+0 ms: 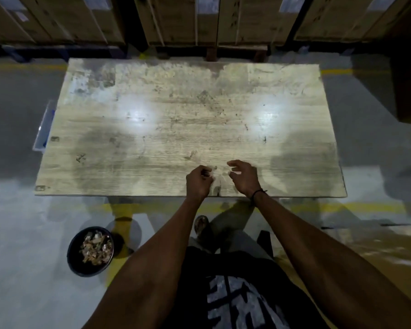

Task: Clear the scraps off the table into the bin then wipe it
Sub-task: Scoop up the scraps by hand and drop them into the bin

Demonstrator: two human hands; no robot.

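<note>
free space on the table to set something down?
Nearly all of the table is bare: far half, left side, right end. Crowded only at the near edge, where left hand and right hand flank small pale scraps.

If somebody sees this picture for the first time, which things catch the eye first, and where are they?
First the big worn wooden table with two bright light reflections, filling the middle. At its near edge, the left hand and right hand work close together, fingers curled over a few pale scraps. On the floor at lower left stands a round black bin already holding scraps.

Blurred scraps (217, 173) between hands.
</note>
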